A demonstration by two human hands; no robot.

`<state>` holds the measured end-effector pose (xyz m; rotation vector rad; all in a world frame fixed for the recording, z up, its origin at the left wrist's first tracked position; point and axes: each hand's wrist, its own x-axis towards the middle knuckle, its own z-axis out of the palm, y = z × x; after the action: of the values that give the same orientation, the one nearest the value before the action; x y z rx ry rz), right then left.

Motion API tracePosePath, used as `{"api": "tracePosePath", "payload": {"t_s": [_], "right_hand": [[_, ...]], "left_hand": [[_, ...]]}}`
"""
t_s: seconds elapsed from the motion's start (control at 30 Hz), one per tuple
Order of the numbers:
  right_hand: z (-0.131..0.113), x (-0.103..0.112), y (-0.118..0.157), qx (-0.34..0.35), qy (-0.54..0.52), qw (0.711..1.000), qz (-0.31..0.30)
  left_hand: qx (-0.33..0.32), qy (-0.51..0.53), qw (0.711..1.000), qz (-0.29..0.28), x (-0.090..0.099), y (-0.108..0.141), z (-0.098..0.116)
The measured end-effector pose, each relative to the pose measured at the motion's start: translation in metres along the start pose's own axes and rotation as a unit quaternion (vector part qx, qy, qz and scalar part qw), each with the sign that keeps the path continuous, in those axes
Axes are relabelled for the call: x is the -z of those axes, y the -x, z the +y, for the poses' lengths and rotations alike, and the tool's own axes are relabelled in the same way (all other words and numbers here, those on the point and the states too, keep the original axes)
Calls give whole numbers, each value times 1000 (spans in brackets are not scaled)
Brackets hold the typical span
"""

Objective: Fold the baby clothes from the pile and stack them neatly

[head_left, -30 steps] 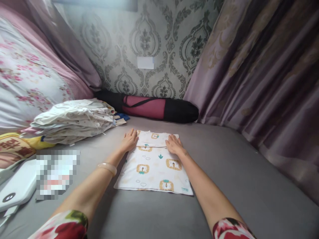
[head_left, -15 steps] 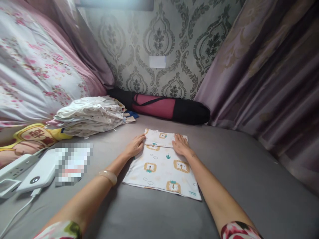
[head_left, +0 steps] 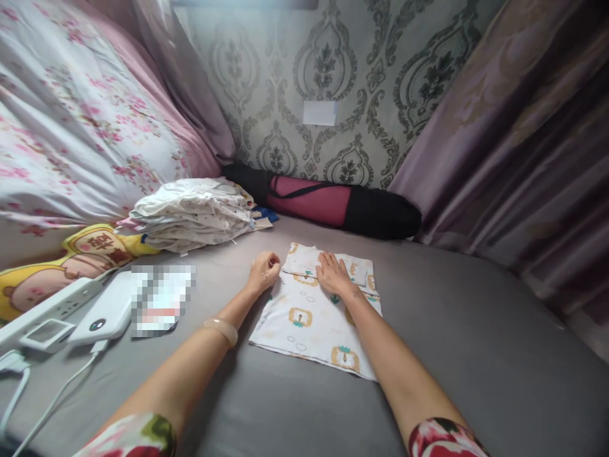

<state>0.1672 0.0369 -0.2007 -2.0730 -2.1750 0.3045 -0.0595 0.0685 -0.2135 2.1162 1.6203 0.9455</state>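
A white garment (head_left: 318,317) with lion faces and green leaf prints lies flat on the grey sheet, its far end folded over towards me. My right hand (head_left: 333,274) rests palm down on that folded band, fingers stretched out and pressed to the fabric. Just off the garment's left edge, my left hand (head_left: 264,271) is curled, with thumb and fingers drawn together. Nothing shows in it. A pale bangle (head_left: 221,331) sits on my left forearm.
Left of the garment are a heap of white clothes (head_left: 195,216), a yellow cartoon cushion (head_left: 85,257), a power strip (head_left: 71,298) and a white power bank (head_left: 107,311) with a cable. A black and maroon long bag (head_left: 309,204) lies against the wall.
My right hand has slid left from the band's right side towards its middle. The left hand has come off the fabric's edge, and its fingers have curled. The view has shifted slightly left.
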Motion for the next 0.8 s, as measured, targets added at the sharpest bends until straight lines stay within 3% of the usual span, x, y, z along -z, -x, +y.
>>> {"api": "tracePosePath", "payload": {"t_s": [0.23,0.47,0.8], "right_hand": [[-33,8,-42,71,-21,993,89],[-55,7,-95,40,-37,998,43],[-61,-4,-109,32,-58,995,71]], "left_hand": [[-46,-27,997,-55,-2,3,3],[-51,-18,997,-61,-1,3,3],[-65,-27,996,-57,-1,4,4]]}}
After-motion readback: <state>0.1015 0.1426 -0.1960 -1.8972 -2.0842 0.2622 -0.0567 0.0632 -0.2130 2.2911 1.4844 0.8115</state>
